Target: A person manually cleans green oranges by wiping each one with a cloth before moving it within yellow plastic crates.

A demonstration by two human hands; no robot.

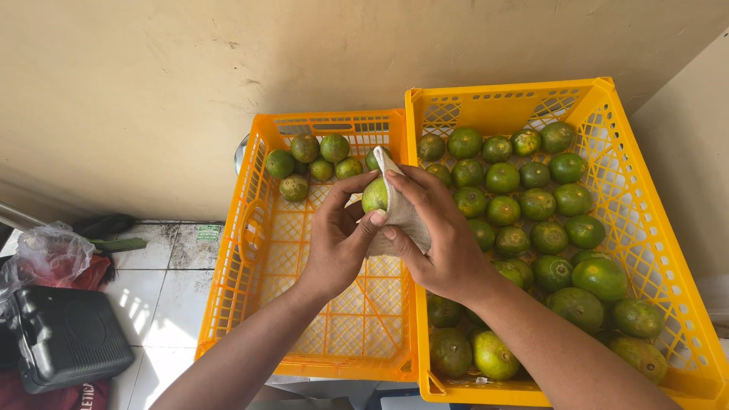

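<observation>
A green orange (373, 196) is gripped by the left hand (334, 243) and a beige cloth (402, 216) by the right hand (440, 235), above two yellow crates (243, 250), beside a black case (64, 334).

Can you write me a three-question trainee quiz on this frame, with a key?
1. True or false: the left hand holds a green citrus fruit above the crates.
2. What does the right hand press against that fruit? A) a beige cloth B) a knife C) a brush
3. Which crate holds more fruit, the left crate or the right crate?

Key
1. True; fingers and thumb close around it.
2. A; the cloth is wrapped over the fruit's right side.
3. The right crate, nearly full; the left one has only a few fruits at its far end.
</observation>
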